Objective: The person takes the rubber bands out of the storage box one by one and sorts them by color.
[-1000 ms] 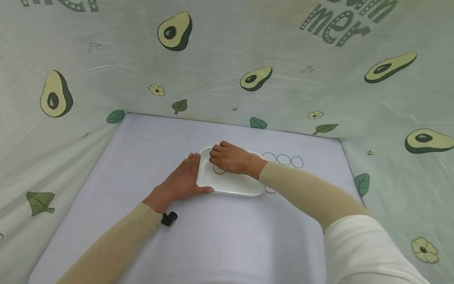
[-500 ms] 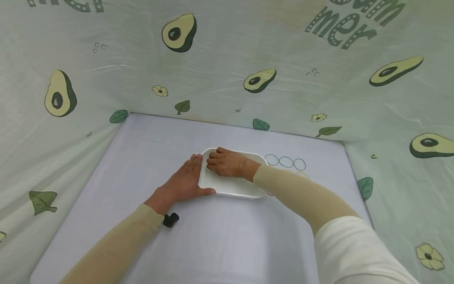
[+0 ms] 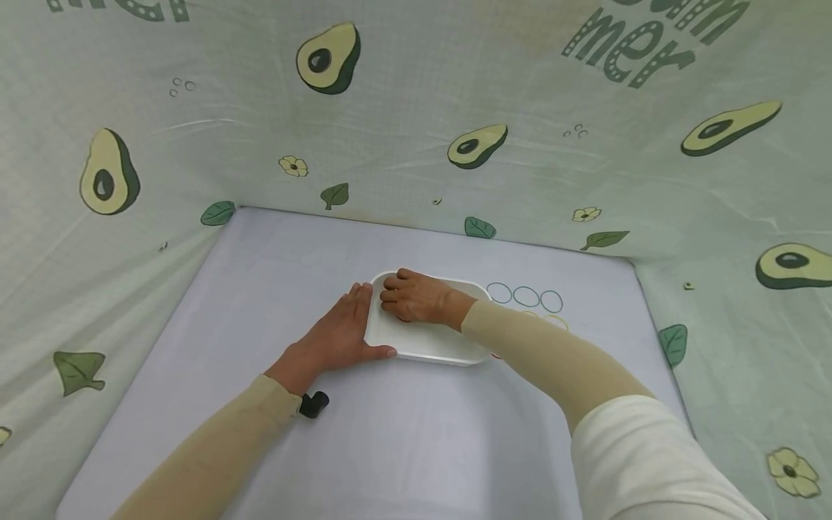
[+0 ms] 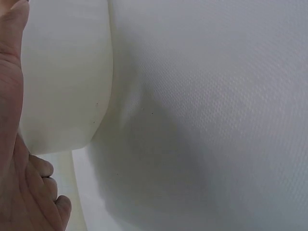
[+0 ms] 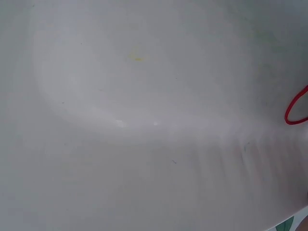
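Note:
A white, rounded-corner tray (image 3: 432,341) sits on the table, its outer wall close in the left wrist view. My left hand (image 3: 338,332) rests against the tray's left end, fingers straight along that side and thumb at the front rim. Inside the tray, toward its left end, my right hand (image 3: 422,297) is lowered with bent fingers. Its fingertips are mostly out of sight. A red rubber band (image 5: 288,114) shows at the right edge of the right wrist view, inside the tray. I cannot tell whether the right fingers pinch it.
Three green rubber bands (image 3: 526,296) lie in a row right of the tray. Yellow ones (image 3: 556,318) and a bit of red (image 3: 497,355) show nearer, partly behind the right forearm. A fabric wall with avocado prints (image 3: 390,108) stands behind the white table (image 3: 403,448).
My right hand has come down into the tray and covers the red band that showed beneath it a second ago. The left hand keeps its place at the tray's end.

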`<move>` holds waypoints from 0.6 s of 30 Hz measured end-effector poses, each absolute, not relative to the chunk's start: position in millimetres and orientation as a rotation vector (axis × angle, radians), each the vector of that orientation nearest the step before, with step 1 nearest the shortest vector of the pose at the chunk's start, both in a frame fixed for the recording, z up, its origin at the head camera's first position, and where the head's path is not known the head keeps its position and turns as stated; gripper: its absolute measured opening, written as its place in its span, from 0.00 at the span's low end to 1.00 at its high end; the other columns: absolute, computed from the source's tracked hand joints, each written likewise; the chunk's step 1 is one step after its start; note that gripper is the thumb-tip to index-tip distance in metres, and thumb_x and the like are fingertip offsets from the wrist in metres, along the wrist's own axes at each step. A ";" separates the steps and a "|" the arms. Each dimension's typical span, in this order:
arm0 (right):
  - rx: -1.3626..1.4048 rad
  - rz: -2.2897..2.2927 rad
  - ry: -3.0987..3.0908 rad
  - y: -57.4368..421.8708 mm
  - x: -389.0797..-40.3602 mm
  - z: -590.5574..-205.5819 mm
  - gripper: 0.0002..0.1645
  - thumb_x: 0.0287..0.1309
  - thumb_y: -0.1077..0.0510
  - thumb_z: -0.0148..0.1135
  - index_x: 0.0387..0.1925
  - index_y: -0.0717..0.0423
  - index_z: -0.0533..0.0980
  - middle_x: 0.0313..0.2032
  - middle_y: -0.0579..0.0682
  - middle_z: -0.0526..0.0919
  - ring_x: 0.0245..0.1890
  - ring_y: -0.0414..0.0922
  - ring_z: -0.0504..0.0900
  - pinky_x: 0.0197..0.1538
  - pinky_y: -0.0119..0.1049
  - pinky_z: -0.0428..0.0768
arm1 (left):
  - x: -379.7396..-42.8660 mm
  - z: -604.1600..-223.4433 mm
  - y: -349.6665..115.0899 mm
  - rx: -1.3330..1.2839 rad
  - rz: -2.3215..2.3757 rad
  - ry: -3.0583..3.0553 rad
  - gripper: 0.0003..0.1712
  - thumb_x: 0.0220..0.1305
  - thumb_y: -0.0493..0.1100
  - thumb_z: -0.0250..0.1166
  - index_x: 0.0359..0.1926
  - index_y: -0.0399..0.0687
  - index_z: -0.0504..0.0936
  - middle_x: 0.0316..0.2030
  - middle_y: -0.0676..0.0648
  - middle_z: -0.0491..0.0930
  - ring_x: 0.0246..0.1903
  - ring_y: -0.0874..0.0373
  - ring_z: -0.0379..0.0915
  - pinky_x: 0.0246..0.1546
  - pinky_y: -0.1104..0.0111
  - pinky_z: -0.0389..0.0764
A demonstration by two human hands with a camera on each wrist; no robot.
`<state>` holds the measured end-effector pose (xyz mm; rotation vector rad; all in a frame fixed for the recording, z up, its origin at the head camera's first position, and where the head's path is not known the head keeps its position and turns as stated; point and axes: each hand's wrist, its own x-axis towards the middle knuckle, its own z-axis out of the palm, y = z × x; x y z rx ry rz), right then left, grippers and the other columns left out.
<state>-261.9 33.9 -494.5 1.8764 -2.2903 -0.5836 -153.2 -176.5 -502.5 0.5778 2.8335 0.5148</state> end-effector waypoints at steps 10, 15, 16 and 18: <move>1.844 -0.591 -2.341 35.0 -259.5 -492.8 0.10 0.79 0.51 0.55 0.47 0.46 0.82 0.45 0.42 0.82 0.51 0.44 0.72 0.56 0.39 0.73 | -150.9 -497.1 -173.7 0.575 0.513 2.822 0.79 0.59 0.85 0.58 0.83 0.31 0.36 0.84 0.33 0.42 0.84 0.39 0.36 0.84 0.49 0.50; 1.820 -0.701 -2.407 34.1 -254.4 -491.4 0.15 0.79 0.47 0.54 0.53 0.50 0.82 0.51 0.45 0.82 0.54 0.45 0.72 0.61 0.39 0.73 | -150.0 -496.2 -174.1 0.580 0.524 2.821 0.78 0.60 0.84 0.60 0.83 0.30 0.36 0.84 0.31 0.42 0.84 0.38 0.36 0.83 0.49 0.50; 1.812 -0.747 -2.404 33.7 -253.3 -491.5 0.16 0.80 0.47 0.54 0.54 0.51 0.81 0.52 0.46 0.82 0.54 0.45 0.72 0.63 0.39 0.74 | -149.9 -496.5 -174.3 0.579 0.524 2.823 0.78 0.60 0.84 0.60 0.83 0.30 0.36 0.83 0.31 0.42 0.84 0.37 0.36 0.83 0.49 0.50; 1.792 -0.803 -2.401 33.2 -251.3 -492.1 0.18 0.82 0.47 0.51 0.55 0.52 0.81 0.53 0.47 0.82 0.55 0.46 0.72 0.64 0.39 0.74 | -149.9 -497.1 -174.7 0.574 0.523 2.824 0.78 0.60 0.84 0.60 0.83 0.30 0.36 0.84 0.31 0.41 0.84 0.37 0.36 0.83 0.48 0.50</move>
